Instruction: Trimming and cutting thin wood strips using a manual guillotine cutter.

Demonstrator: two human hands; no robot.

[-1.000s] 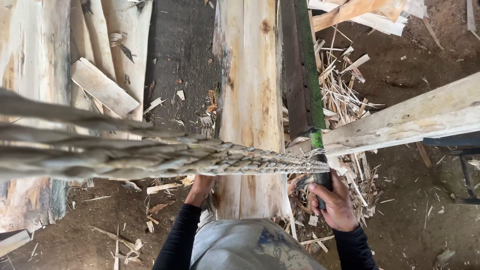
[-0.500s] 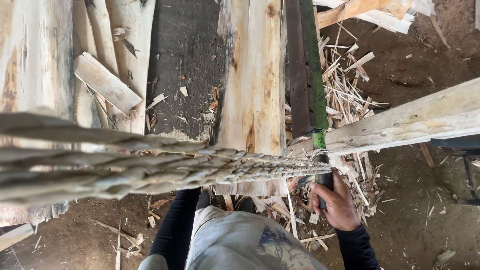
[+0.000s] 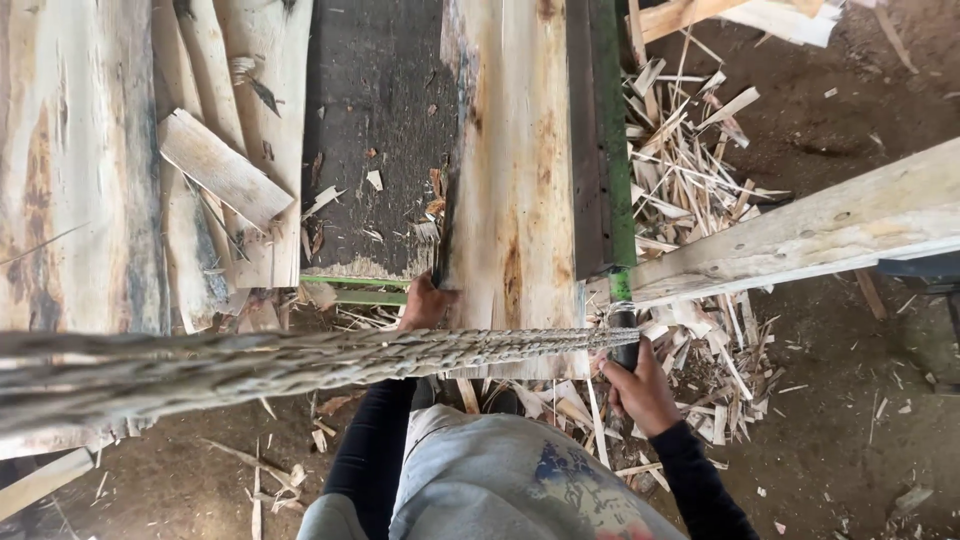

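Plank (image 3: pixel 515 180) lies on the dark bench (image 3: pixel 370 130), left hand (image 3: pixel 424 303) gripping its near end, right hand (image 3: pixel 640 385) clenched on a black handle (image 3: pixel 624 335); no cut visible, possibly hidden by the rope (image 3: pixel 300 360)

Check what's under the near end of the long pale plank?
The plank lies on a dark bed, beside a green rail. The left hand grips its near end. Rope hides the underside there.

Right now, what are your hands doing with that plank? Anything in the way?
Left hand gripping the near end of the plank. Right hand closed on a black handle by the green rail. Thick rope crosses in front; offcuts beside.
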